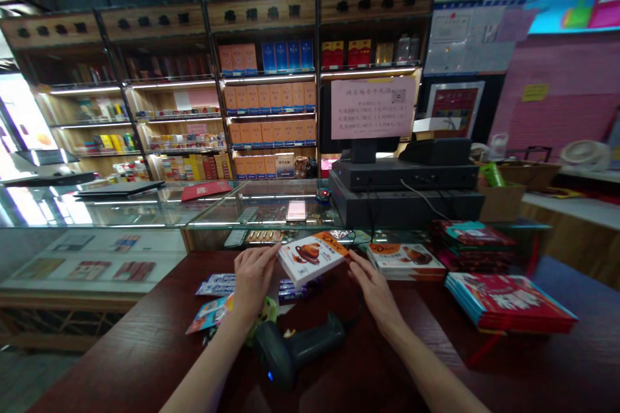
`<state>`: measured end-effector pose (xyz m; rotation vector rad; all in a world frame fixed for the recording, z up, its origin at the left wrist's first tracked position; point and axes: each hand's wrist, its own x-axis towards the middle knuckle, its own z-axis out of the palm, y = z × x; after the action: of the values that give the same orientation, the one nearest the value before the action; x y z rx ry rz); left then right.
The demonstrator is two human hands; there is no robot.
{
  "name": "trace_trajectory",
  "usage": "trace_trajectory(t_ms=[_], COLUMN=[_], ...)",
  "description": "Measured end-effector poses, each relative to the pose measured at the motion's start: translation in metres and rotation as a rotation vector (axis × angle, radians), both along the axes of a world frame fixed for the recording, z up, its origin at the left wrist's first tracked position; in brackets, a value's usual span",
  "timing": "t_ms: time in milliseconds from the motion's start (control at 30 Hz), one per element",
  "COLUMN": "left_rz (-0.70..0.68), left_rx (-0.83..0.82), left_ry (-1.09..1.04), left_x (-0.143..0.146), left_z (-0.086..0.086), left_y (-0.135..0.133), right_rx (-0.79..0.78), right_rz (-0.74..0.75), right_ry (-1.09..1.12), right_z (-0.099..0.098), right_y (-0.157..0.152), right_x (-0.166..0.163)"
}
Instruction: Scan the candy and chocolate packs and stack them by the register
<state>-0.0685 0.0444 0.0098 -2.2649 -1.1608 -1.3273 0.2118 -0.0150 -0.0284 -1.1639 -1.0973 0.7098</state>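
Note:
Between both hands, a white and orange Dove chocolate box (314, 257) is held up at a tilt above the dark wooden counter. My left hand (254, 277) grips its left end, and my right hand (371, 281) has its fingertips at the right corner. Below the box lies a black handheld barcode scanner (295, 348) with a blue light. Purple-wrapped bars (293, 292) rest just under the box. By my left wrist are blue-and-white packets (216, 285) and a colourful blue packet (207, 315). A similar Dove box (405, 260) lies beyond my right hand.
Stacked red packs (511, 300) sit at the right, with dark red packs (469, 242) behind them. Ahead stands a glass display case (271, 197) carrying a till (407, 181) and a screen with a paper sign (372, 110). Lit shelves of boxes (271, 100) line the back wall.

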Motion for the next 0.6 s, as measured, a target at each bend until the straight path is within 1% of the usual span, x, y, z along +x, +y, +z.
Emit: trace_trajectory(t_ms=[100, 267, 433, 600], left_rz=[-0.009, -0.039, -0.078, -0.114], left_rx=[-0.092, -0.266, -0.286, -0.33], left_ry=[-0.022, -0.053, -0.03, -0.014], left_x=[0.004, 0.011, 0.013, 0.025], left_z=[0.0, 0.0, -0.004, 0.005], left_y=[0.0, 0.0, 0.008, 0.01], right_rx=[0.01, 0.014, 0.034, 0.015], right_rz=[-0.033, -0.058, -0.123, -0.161], right_ry=[-0.041, -0.121, -0.216, -0.271], right_z=[-0.001, 0.005, 0.011, 0.019], right_y=[0.001, -0.001, -0.003, -0.01], right_x=[0.001, 0.001, 0.004, 0.016])
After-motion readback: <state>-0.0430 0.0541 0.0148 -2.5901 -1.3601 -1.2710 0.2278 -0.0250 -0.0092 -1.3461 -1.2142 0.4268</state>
